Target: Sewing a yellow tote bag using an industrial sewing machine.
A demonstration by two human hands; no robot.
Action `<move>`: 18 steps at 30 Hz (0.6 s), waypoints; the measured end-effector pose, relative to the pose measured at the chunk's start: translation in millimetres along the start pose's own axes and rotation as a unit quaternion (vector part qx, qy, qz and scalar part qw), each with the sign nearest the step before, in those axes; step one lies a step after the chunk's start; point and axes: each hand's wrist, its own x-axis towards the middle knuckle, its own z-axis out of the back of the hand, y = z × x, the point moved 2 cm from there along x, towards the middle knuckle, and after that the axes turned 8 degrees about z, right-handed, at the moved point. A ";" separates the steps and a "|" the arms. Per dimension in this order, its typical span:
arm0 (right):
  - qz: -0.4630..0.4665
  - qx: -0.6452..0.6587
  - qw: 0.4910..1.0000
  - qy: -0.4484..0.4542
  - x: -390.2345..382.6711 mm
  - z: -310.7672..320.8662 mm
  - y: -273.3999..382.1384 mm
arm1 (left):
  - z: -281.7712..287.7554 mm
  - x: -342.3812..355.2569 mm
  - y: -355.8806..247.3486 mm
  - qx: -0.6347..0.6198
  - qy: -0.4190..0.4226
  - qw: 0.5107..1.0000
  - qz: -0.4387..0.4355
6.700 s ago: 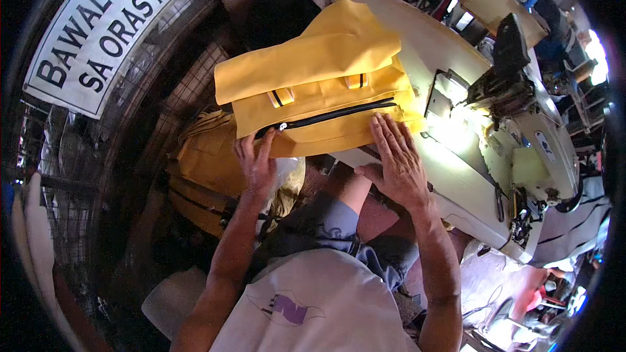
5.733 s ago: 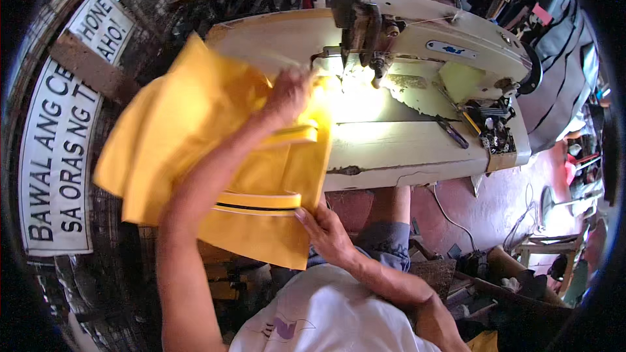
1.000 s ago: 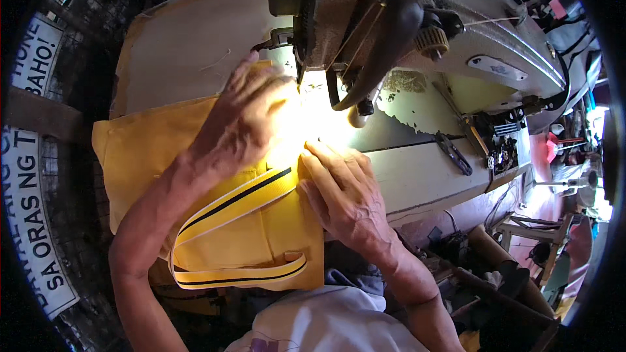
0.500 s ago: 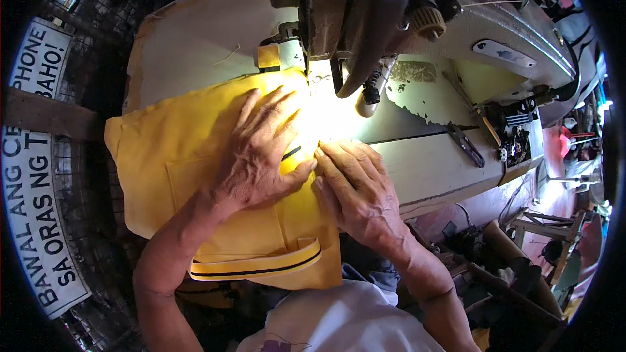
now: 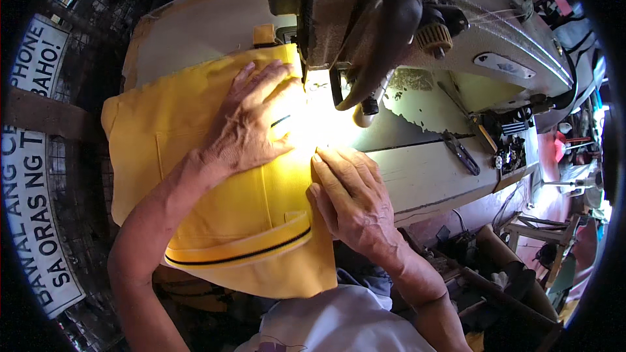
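Bare left hand [image 5: 251, 117]: spread on flat yellow fabric panel [image 5: 222, 212]
Bare right hand [image 5: 357, 197]: with fingers together, touching panel's right edge

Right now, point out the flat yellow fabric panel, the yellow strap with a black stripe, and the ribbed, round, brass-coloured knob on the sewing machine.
Yellow fabric panel [image 5: 222, 199]: head view, on bare lower middle.
Black-striped yellow strap [image 5: 241, 254]: head view, along its middle.
Ribbed brass-coloured knob [image 5: 434, 38]: head view, on ridged side.

Way ahead blocked by sewing machine [image 5: 471, 44].
On the table [image 5: 417, 179], room is left between right hand [image 5: 352, 192] and dark tool [image 5: 462, 153].
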 end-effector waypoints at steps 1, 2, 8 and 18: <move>-0.005 0.022 1.000 -0.008 1.1 1.8 -1.5 | 1.3 3.4 0.5 0.012 0.010 1.000 0.009; -0.011 0.040 0.999 0.004 3.1 3.0 -4.0 | 4.0 5.5 -1.0 0.007 0.004 1.000 0.004; 0.012 -0.019 0.999 0.040 32.6 7.1 -51.0 | 9.8 -28.2 -46.9 0.101 -0.007 0.995 -0.011; 0.053 -0.027 0.998 0.030 31.1 0.6 -54.4 | -7.3 -49.9 -51.8 0.083 -0.019 0.996 0.021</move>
